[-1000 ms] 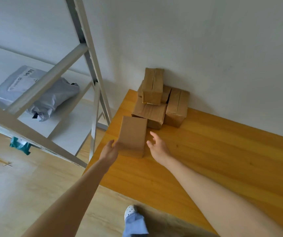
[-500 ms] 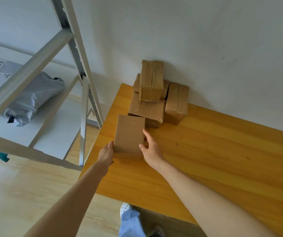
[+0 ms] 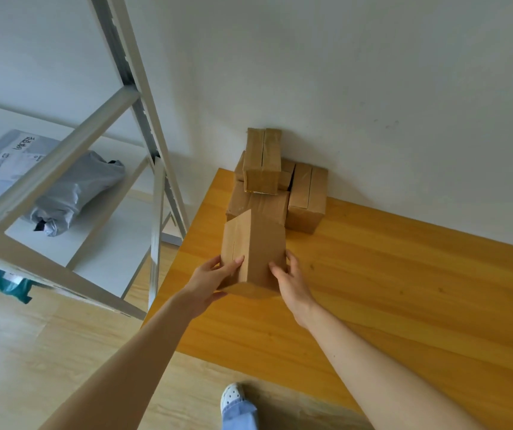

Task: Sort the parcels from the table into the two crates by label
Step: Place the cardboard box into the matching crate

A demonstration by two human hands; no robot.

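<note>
— While we look down at the wooden table (image 3: 388,290), what do we have in our grasp?

— We hold one brown cardboard parcel (image 3: 255,252) between both hands, over the table's left corner. It stands tipped, with one long edge turned toward us.

— How do our fingers lie?

— Our left hand (image 3: 214,274) is at the parcel's nine o'clock side: the thumb lies across the near face and the other fingers curl round the far side. Our right hand (image 3: 289,280) is at its three o'clock side, thumb on the near face and fingers wrapped past the right edge. Both are clamped on the cardboard.

— Does its lower end touch the wood?

— We cannot tell; a shadow lies just beneath it.

— And the other parcels?

— At twelve o'clock from it, a pile of cardboard parcels (image 3: 264,181) stands against the white wall (image 3: 373,88), one on top of the others and one just beside them at two o'clock.

— What do we see off the table?

— At nine o'clock, a grey metal rack (image 3: 143,119) carries a grey mailer bag (image 3: 63,193) on its white shelf. At six o'clock, our white shoe (image 3: 232,395) stands on the floor.
</note>
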